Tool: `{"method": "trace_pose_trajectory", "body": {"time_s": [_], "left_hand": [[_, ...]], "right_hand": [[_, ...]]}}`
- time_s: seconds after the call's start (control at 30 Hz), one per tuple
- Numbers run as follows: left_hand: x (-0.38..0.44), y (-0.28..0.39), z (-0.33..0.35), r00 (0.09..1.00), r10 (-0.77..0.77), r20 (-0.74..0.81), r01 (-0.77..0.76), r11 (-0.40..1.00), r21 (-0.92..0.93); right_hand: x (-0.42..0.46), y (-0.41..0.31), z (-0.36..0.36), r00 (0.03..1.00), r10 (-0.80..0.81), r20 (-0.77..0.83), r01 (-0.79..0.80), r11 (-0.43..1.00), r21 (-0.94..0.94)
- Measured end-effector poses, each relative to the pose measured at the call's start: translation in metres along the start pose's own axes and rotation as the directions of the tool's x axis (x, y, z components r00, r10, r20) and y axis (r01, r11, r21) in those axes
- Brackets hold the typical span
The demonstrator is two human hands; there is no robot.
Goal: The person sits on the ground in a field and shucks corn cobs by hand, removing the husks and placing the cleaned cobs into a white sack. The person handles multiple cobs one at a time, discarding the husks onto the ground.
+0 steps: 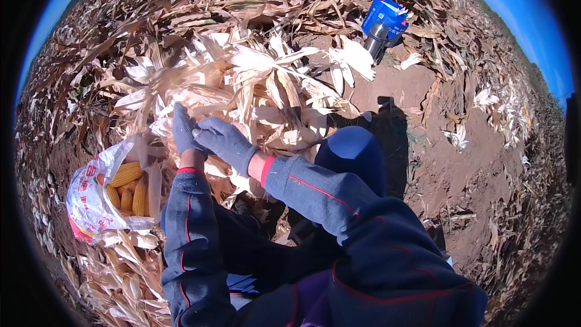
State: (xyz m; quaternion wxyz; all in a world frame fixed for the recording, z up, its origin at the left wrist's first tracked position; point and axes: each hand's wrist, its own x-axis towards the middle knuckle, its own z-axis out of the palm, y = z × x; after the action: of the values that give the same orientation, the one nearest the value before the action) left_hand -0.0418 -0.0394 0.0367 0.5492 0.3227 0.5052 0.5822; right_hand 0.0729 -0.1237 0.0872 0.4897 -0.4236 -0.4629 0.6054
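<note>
My left hand (184, 129) and my right hand (223, 140), both in grey knit gloves, meet in front of my left side, over the husk pile. The left palm is turned inward, its fingers pointing away from me. My right fingers curl close against the left hand. Whatever may lie between them is hidden. Pale dry corn husks (254, 100) spread just beyond the hands, some blurred near the left fingertips. Left of my left wrist, a white printed woven sack (93, 202) gapes, with several husked yellow corn cobs (129, 190) inside.
A blue printed bag (376, 11) and a steel bottle (376, 42) stand at the upper right. My bent knee (352, 156) rises right of the husks. Bare soil (463, 181) lies to the right, and dry corn stalks and leaves (204, 4) cover the far ground.
</note>
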Motion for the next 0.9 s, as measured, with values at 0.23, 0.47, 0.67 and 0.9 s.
{"method": "trace_pose_trajectory", "body": {"time_s": [0.23, 0.47, 0.67, 0.9], "left_hand": [[-0.015, 0.006, 0.019, 0.936, -0.256, 0.243, 0.32, 0.906, -0.278], [-0.021, 0.004, 0.054, 0.941, -0.127, 0.312, 0.156, 0.985, -0.069], [-0.002, -0.032, 0.092, 0.894, -0.356, 0.273, 0.372, 0.928, -0.006], [-0.004, -0.052, 0.141, 0.79, -0.429, 0.438, 0.381, 0.903, 0.196]], "right_hand": [[-0.003, 0.01, -0.02, 0.968, -0.249, 0.037, 0.233, 0.832, -0.504], [0.0, -0.002, -0.054, 0.946, -0.184, 0.268, 0.323, 0.62, -0.715], [0.029, -0.031, -0.162, 0.845, 0.235, 0.481, 0.336, 0.466, -0.818], [0.02, 0.053, -0.455, 0.873, 0.069, -0.483, -0.485, 0.236, -0.842]]}}
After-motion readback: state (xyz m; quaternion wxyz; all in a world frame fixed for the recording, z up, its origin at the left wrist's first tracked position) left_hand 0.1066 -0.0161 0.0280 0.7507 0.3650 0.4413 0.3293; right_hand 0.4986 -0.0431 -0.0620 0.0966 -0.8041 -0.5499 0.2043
